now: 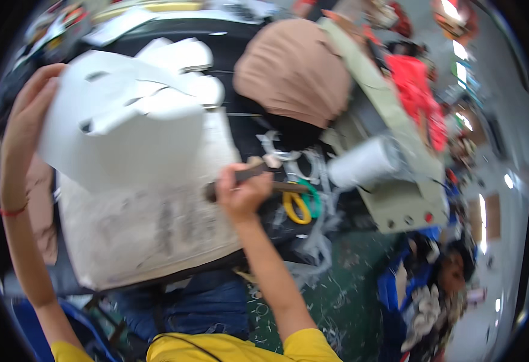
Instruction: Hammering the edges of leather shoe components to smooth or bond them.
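Observation:
My left hand (30, 114) holds the left edge of a large white sheet (119, 145) with several cut-outs. The sheet hangs tilted over a pale, stained board (149, 235). My right hand (243, 194), at the board's right edge, is closed round a dark, bar-like tool (251, 173); its kind is blurred. A brown stick-like piece (289, 187) shows just right of that hand; whether it belongs to the tool I cannot tell. Scissors with yellow handles (297, 208) and a green-handled pair (314, 199) lie beside my right hand among white strips.
White cut pieces (180, 54) lie stacked behind the sheet. A fan of pinkish-beige pieces (294, 69) is at the back. Right of it stand a wrapped white roll (367, 161) and a pale green machine (397, 208). A person (454, 265) is at the lower right.

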`<state>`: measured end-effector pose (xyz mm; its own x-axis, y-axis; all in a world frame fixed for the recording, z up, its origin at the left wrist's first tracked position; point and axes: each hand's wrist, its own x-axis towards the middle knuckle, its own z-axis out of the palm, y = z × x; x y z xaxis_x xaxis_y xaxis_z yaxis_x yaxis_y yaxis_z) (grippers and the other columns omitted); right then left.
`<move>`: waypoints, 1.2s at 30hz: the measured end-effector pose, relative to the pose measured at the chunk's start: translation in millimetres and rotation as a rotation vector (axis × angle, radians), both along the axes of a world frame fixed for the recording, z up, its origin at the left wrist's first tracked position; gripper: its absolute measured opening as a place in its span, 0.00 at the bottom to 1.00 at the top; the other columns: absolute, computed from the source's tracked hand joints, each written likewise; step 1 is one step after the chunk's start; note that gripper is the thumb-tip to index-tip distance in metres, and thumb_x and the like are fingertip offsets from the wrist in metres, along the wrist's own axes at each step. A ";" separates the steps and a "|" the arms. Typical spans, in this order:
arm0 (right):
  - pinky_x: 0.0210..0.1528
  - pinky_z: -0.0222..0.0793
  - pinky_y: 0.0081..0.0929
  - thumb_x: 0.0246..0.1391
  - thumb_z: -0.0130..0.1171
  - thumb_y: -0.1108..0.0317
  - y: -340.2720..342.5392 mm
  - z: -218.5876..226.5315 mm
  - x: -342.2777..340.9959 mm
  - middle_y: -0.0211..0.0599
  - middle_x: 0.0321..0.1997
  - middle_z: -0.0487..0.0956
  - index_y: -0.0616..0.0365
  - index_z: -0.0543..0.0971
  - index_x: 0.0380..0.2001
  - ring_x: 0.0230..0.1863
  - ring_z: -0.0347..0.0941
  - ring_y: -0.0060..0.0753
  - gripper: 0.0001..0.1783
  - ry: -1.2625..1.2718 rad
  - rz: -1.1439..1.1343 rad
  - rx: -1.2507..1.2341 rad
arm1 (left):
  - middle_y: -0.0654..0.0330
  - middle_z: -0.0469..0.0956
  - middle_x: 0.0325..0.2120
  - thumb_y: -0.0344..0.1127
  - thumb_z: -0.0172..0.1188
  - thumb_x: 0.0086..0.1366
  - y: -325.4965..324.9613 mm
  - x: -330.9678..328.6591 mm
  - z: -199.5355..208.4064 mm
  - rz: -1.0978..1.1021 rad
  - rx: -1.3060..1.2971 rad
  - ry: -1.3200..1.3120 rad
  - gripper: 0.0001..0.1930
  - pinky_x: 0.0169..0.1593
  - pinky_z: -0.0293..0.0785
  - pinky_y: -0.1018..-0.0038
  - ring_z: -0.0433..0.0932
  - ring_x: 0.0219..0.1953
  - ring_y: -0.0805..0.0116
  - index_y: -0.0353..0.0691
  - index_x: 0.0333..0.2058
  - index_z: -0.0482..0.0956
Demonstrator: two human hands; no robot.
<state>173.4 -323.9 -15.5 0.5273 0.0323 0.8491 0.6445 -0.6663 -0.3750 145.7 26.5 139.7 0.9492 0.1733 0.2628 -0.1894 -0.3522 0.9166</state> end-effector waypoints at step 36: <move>0.36 0.55 0.30 0.49 0.44 0.63 40.8 41.3 -69.7 0.29 0.13 0.69 0.57 0.70 0.11 0.16 0.61 0.29 0.17 0.476 0.647 -0.281 | 0.60 0.70 0.39 0.30 0.60 0.46 -111.8 -112.7 -137.5 -0.172 0.746 -0.209 0.03 0.48 0.58 0.64 0.65 0.47 0.60 0.46 0.23 0.79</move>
